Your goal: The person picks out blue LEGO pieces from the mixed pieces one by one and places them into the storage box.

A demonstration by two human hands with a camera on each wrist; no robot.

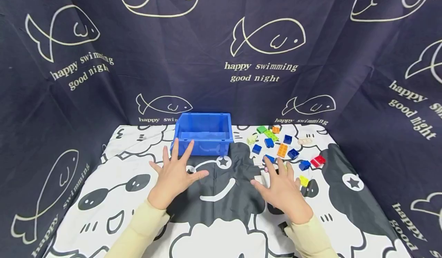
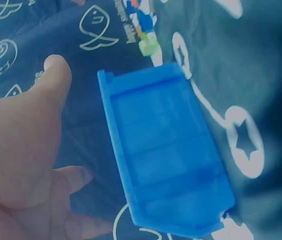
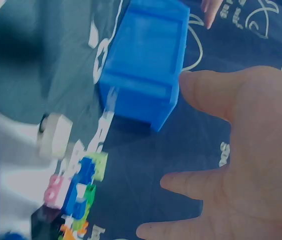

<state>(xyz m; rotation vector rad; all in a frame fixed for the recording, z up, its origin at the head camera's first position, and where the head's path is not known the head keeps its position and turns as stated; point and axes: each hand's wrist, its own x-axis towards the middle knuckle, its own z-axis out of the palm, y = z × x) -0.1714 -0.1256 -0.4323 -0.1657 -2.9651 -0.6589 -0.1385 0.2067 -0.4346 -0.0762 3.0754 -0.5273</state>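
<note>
A blue plastic bin (image 1: 203, 146) stands near the back of the cloth, and its hollow inside shows in the left wrist view. My left hand (image 1: 174, 177) is spread just in front of it, fingers straight, with fingertips overlapping the bin's front wall in the head view. Over the near edge of a scatter of toy building bricks, my right hand (image 1: 284, 191) is spread with nothing in its grasp. Among the bricks are an orange one (image 1: 282, 150), a red one (image 1: 318, 161), a yellow one (image 1: 304, 181) and several blue ones. A pink brick (image 3: 56, 191) shows in the right wrist view.
A cartoon-printed cloth (image 1: 221, 235) covers the table. Dark fabric (image 1: 207, 77) with fish drawings hangs behind and at both sides. Toward the back right lie green bricks (image 1: 271, 135) and a pale beige piece (image 1: 305, 141).
</note>
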